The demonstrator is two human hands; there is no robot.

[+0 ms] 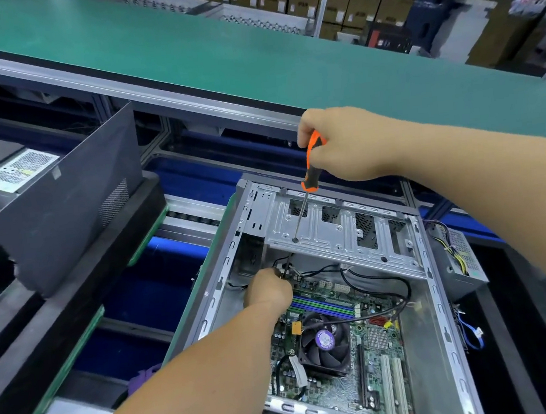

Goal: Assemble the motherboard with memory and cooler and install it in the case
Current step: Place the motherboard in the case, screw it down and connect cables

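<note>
An open grey metal case (435, 278) lies on its side before me. Inside it sits the green motherboard (371, 341) with its black cooler fan (325, 343) and blue memory slots (324, 305). My right hand (342, 143) grips an orange and black screwdriver (309, 166) upright, its tip resting on the case's drive bay bracket (340, 230). My left hand (268, 289) reaches into the case at the motherboard's far left corner, its fingers curled at a thin black cable (287, 265); what they pinch is partly hidden.
A power supply (460, 259) with coloured wires lies against the case's right side. A dark side panel (65, 207) stands tilted on black foam at the left, beside another power supply (18, 171). A green conveyor belt (216, 45) runs behind. Black cables (379, 283) loop over the board.
</note>
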